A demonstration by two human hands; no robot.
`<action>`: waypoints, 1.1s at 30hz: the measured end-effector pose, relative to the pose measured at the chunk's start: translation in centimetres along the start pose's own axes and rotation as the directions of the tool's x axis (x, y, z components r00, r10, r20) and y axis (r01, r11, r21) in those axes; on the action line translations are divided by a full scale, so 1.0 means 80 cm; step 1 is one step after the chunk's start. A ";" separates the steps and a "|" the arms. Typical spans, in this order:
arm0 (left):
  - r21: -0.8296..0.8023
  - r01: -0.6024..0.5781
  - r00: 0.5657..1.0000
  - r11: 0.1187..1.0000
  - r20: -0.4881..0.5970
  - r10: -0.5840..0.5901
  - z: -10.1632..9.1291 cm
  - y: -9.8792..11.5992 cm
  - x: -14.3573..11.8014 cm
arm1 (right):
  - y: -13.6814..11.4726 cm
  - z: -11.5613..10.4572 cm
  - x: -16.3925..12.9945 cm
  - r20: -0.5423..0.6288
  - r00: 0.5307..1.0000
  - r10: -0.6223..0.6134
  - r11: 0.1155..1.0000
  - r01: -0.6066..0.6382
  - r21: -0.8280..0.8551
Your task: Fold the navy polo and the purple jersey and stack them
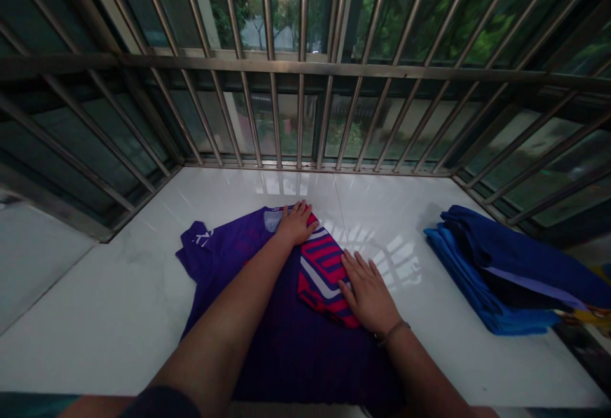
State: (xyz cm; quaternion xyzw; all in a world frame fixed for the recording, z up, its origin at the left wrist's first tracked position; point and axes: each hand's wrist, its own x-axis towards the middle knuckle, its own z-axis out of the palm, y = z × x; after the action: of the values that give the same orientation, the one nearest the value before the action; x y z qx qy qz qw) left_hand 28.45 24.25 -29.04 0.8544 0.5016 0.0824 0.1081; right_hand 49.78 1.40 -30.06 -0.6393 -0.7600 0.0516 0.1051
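Fingers (305, 209) of left hand (294, 224) flat, spread, pressing purple jersey (286, 341) collar; right hand (366, 294) likewise flat on folded red-striped sleeve (321, 271). Jersey under both palms on white sill (119, 303). Blue folded stack (506, 278) well right of fingers.

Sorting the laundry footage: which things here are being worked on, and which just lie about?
In hand: purple shirt with its red striped sleeve, pressed flat by left hand and right hand.
Lying about: stack of blue clothes, window bars.

Home window bay, white tiled ledge (143, 291), metal security bars (305, 68), trees outside, folded clothes (506, 271) stacked
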 end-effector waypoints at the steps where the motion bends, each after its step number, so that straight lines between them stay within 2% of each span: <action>1: -0.003 0.016 1.000 1.000 -0.005 -0.016 -0.004 -0.001 0.000 | 0.001 0.000 0.001 0.008 1.000 0.003 1.000 -0.003 0.003; 4: 0.005 0.125 0.988 0.992 -0.089 -0.124 -0.028 -0.019 -0.019 | 0.003 -0.002 0.003 0.026 1.000 0.012 1.000 -0.013 0.009; 7: 0.021 0.265 0.940 0.964 -0.227 -0.253 -0.070 -0.070 -0.081 | 0.004 -0.001 0.004 0.031 0.999 0.021 1.000 -0.021 0.010; 9: 0.026 0.398 0.867 0.917 -0.337 -0.367 -0.097 -0.117 -0.144 | 0.004 0.000 0.005 0.021 1.000 0.022 1.000 -0.022 0.004; 11: 0.011 0.609 0.712 0.793 -0.449 -0.540 -0.114 -0.164 -0.211 | 0.003 0.001 0.005 0.004 1.000 0.021 1.000 -0.021 -0.007; 12: 0.016 0.681 0.663 0.732 -0.439 -0.607 -0.118 -0.184 -0.242 | 0.003 0.002 0.006 -0.003 1.000 0.018 1.000 -0.018 -0.014; 13: 0.031 0.726 0.637 0.687 -0.410 -0.653 -0.119 -0.201 -0.269 | 0.003 0.002 0.006 -0.009 1.000 0.016 1.000 -0.016 -0.021; 14: 0.047 0.746 0.631 0.664 -0.370 -0.682 -0.118 -0.214 -0.290 | 0.004 0.003 0.007 -0.012 1.000 0.013 1.000 -0.014 -0.028; 16: 0.039 0.726 0.663 0.686 -0.305 -0.684 -0.113 -0.232 -0.317 | 0.008 0.004 0.009 -0.010 1.000 0.010 0.999 -0.011 -0.042; 18: -0.055 0.680 0.690 0.731 -0.290 -0.663 -0.109 -0.242 -0.325 | 0.013 0.002 0.011 0.002 1.000 0.007 0.999 -0.007 -0.051; 21: -0.206 0.640 0.681 0.740 -0.294 -0.671 -0.112 -0.250 -0.320 | 0.012 -0.009 0.013 -0.016 1.000 0.004 0.999 -0.005 -0.041; 23: -0.261 0.641 0.656 0.722 -0.302 -0.691 -0.116 -0.247 -0.317 | -0.007 -0.020 0.011 -0.109 0.994 -0.004 1.000 0.004 0.001; 24: -0.291 0.621 0.657 0.728 -0.314 -0.686 -0.117 -0.241 -0.318 | -0.023 -0.026 0.009 -0.166 0.986 -0.009 0.999 0.017 0.044; 25: -0.320 0.566 0.680 0.760 -0.340 -0.650 -0.116 -0.232 -0.321 | -0.043 -0.031 0.007 -0.212 0.977 -0.009 0.994 0.032 0.106; 26: -0.337 0.464 0.731 0.819 -0.377 -0.569 -0.114 -0.221 -0.326 | -0.067 -0.034 0.006 -0.230 0.973 0.000 0.981 0.045 0.190; 27: -0.329 0.315 0.800 0.891 -0.413 -0.435 -0.111 -0.207 -0.333 | -0.094 -0.035 0.006 -0.219 0.976 0.023 0.955 0.044 0.295; 28: -0.294 0.131 0.865 0.947 -0.433 -0.254 -0.107 -0.193 -0.341 | -0.121 -0.035 0.006 -0.177 0.983 0.055 0.911 0.023 0.411; 29: -0.244 -0.056 0.905 0.968 -0.422 -0.053 -0.102 -0.180 -0.350 | -0.148 -0.033 0.008 -0.106 0.990 0.092 0.846 -0.021 0.534; 30: -0.196 -0.211 0.919 0.958 -0.375 0.125 -0.098 -0.169 -0.359 | -0.173 -0.030 0.011 -0.013 0.992 0.128 0.755 -0.089 0.649; 31: -0.166 -0.302 0.921 0.939 -0.306 0.242 -0.093 -0.161 -0.368 | -0.196 -0.025 0.016 0.092 0.983 0.160 0.644 -0.175 0.745; 32: -0.154 -0.335 0.924 0.929 -0.244 0.293 -0.088 -0.157 -0.377 | -0.215 -0.020 0.021 0.196 0.963 0.186 0.525 -0.265 0.809; 33: -0.154 -0.322 0.935 0.934 -0.208 0.288 -0.083 -0.158 -0.384 | -0.230 -0.014 0.027 0.287 0.936 0.204 0.410 -0.348 0.843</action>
State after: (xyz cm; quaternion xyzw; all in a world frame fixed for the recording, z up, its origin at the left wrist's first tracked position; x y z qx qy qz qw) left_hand 1.37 4.02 -27.03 0.8971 0.3600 0.2225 0.1268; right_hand 31.99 0.21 -24.81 -0.6025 -0.5111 0.4982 0.3572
